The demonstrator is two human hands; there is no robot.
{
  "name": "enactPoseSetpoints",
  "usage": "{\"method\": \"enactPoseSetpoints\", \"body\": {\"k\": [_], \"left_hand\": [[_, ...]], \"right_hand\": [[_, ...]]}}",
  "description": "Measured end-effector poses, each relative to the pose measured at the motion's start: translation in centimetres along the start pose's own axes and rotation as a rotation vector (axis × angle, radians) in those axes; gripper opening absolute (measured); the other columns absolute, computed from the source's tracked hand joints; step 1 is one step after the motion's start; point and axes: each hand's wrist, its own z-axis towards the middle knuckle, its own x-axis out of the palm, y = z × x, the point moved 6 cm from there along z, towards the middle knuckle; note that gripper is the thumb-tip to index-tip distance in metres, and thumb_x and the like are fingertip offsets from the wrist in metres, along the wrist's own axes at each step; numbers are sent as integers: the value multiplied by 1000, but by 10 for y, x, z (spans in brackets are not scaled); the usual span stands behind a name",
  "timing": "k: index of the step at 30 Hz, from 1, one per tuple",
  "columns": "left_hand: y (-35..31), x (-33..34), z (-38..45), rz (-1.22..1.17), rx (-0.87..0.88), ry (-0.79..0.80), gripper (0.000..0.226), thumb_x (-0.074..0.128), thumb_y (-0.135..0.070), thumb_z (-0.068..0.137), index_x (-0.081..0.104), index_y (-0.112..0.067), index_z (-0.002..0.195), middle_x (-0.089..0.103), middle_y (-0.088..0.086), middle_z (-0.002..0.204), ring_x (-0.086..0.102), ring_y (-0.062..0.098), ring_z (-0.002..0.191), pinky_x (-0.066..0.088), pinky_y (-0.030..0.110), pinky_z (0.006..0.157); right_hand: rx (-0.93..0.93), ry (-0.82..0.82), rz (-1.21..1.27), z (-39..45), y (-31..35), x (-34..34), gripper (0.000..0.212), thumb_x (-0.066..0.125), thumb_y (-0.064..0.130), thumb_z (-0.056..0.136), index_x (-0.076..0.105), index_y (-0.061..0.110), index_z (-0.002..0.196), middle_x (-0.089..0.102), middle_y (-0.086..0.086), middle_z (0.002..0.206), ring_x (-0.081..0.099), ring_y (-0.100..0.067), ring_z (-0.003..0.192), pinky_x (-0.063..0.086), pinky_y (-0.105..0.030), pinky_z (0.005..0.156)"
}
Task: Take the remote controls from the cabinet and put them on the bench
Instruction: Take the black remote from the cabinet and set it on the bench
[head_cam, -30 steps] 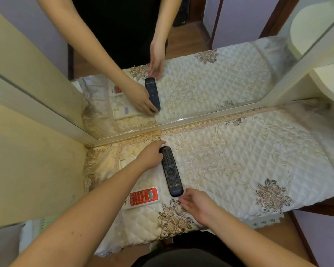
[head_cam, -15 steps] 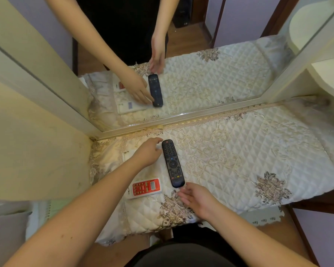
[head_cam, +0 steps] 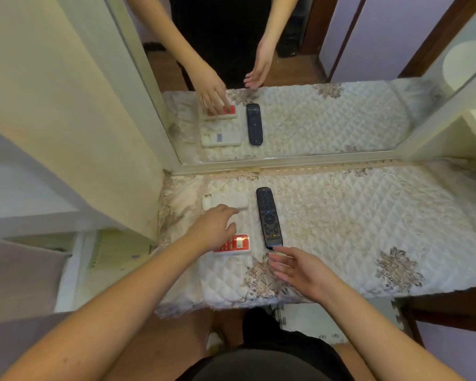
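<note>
Three remotes lie on the quilted white cover of the bench (head_cam: 368,232). A long black remote (head_cam: 268,217) lies lengthwise near the middle left. A white remote (head_cam: 226,199) lies crosswise to its left, near the mirror. A red-and-white remote (head_cam: 238,244) lies nearer me, partly hidden under my left hand (head_cam: 213,229). That hand hovers over the two left remotes with loosely bent fingers and holds nothing. My right hand (head_cam: 300,270) is open, palm turned inward, just in front of the black remote's near end, fingertips apart from it.
A mirror (head_cam: 286,78) stands along the bench's far edge and shows the remotes and my arms. A cream cabinet side panel (head_cam: 66,133) walls off the left. A white shelf unit (head_cam: 473,125) stands at the right. The bench's front edge drops to the floor.
My left hand pulled back from the black remote's top toward the red remote, uncovering the white remote. My right hand drew slightly away from the black remote's near end and opened. The camera shifted.
</note>
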Motion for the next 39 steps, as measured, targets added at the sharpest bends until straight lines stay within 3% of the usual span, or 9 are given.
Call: {"method": "enactPoseSetpoints", "body": {"k": [5,10,13,16,19,21,24,31,39], "left_hand": [[15,-3,-50,129,-4,-68,52,44,-41,93,44,-20,140,50,5,141,46,25,128,42,44,100],[25,-12,-112,274,-29,-146,50,33,-48,95,44,-23,137,51,4,136,46,25,125,40,48,98],[27,-16,-144,336,5,-194,58,18,-52,94,43,-24,138,49,3,140,43,24,129,35,49,103],[27,-14,-167,381,20,-170,70,7,-56,89,38,-24,143,42,3,147,36,24,135,27,51,109],[26,-9,-181,375,43,-149,60,21,-55,96,27,-26,149,32,4,154,27,24,141,22,53,112],[22,-5,-187,384,71,-138,66,13,-59,92,22,-29,151,28,4,157,25,24,143,24,54,112],[13,1,-189,394,116,-123,80,-2,-64,81,17,-31,152,20,4,161,21,25,145,23,54,112],[-36,17,-192,417,211,-82,65,16,-61,94,8,-35,152,8,1,163,7,24,149,8,56,117],[-124,50,-217,451,369,-112,74,5,-65,84,16,-36,151,18,-3,161,15,21,148,16,52,117]], "right_hand": [[-124,10,-213,-17,-14,39,26,49,21,96,61,10,115,67,-9,109,64,-22,99,49,-34,91],[-479,-119,-959,-48,-16,68,36,44,26,97,54,18,131,60,0,123,58,-17,108,45,-23,80],[-686,-175,-1358,-62,-27,76,43,44,29,98,46,14,138,50,-7,139,49,-21,125,38,-28,98],[-877,-251,-1562,-77,-42,76,42,47,26,97,49,8,135,53,-11,135,51,-27,121,38,-34,101],[-983,-377,-1642,-90,-55,70,45,45,30,94,56,5,130,58,-15,130,58,-33,114,47,-39,96],[-1014,-438,-1670,-98,-64,66,50,40,36,92,59,4,126,61,-18,125,61,-35,110,51,-43,92],[-998,-524,-1746,-111,-75,60,55,37,42,90,57,10,130,60,-16,129,58,-34,116,48,-43,96],[-897,-598,-1757,-130,-93,25,64,25,54,94,45,17,141,51,-14,141,47,-33,130,38,-44,107],[-827,-706,-1680,-171,-127,-59,61,34,49,93,41,16,144,43,-14,147,40,-34,136,35,-47,111]]}}
